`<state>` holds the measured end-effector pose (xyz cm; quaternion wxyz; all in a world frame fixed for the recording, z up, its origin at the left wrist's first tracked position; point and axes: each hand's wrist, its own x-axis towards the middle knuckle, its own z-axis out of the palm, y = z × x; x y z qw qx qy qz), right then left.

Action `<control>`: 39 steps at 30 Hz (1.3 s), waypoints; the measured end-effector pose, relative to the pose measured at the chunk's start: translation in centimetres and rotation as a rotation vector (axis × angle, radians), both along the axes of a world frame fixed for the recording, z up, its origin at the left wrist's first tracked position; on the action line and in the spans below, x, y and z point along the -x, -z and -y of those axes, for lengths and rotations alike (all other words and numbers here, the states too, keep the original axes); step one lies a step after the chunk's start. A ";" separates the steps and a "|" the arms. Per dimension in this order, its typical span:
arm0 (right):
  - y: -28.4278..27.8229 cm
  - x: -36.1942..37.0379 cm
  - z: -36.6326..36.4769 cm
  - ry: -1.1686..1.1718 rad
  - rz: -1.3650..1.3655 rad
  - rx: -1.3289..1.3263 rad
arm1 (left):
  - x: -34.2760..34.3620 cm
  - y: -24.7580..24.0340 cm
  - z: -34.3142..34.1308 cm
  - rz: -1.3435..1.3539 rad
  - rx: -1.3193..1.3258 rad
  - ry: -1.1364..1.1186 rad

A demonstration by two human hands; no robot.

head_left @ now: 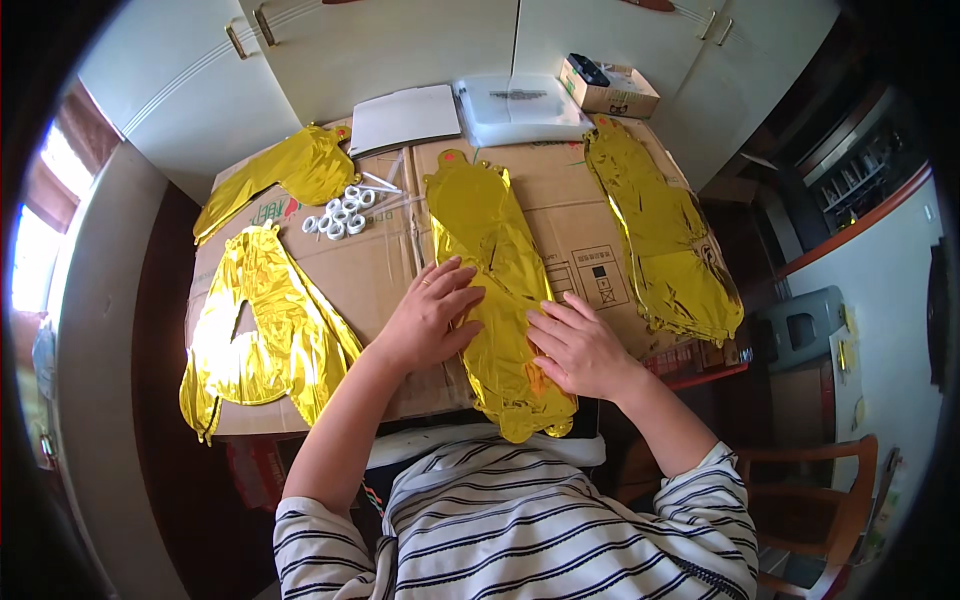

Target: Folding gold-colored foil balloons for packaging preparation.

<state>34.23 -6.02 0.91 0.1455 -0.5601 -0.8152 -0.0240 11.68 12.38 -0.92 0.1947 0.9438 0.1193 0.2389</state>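
Flat in front of me lies a gold foil balloon (470,215), long and narrow, its near end reaching over the cardboard's front edge. My left hand (432,312) rests on its left side, fingers stretched out and a little apart. On its right side lies my right hand (578,345), fingers also extended on the foil. Neither hand is closed round anything. To the left is an A-shaped gold foil balloon (265,365), flat and shiny. Another gold balloon (310,170) lies at the far left, and a folded gold balloon (660,235) at the right.
Several small white rolls (345,212) sit beside thin white sticks (380,182) on the cardboard sheet (385,270). Along the back are a white pad (405,118), a clear plastic package (520,110) and a small box (615,90). A wooden chair (850,500) stands at the right.
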 end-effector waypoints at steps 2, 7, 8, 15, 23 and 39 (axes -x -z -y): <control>0.0 0.0 0.0 0.004 -0.001 0.011 | 0.3 -0.6 -0.3 -0.020 -0.036 -0.018; -0.3 0.1 -0.1 0.002 0.000 0.012 | 0.9 -2.1 0.1 -0.157 -0.058 -0.079; -0.3 0.1 -0.1 0.002 -0.001 0.011 | 1.0 -2.2 0.1 -0.185 -0.058 -0.087; -0.1 0.1 -0.2 -0.033 -0.014 -0.023 | 2.0 -2.0 -0.5 -0.237 -0.016 -0.119; -0.1 0.0 -0.3 -0.037 -0.005 -0.018 | 1.2 -1.0 -0.3 -0.031 -0.097 0.024; -0.1 0.1 -0.4 -0.039 0.024 -0.036 | 0.8 -0.7 -7.3 -0.117 -0.203 -0.128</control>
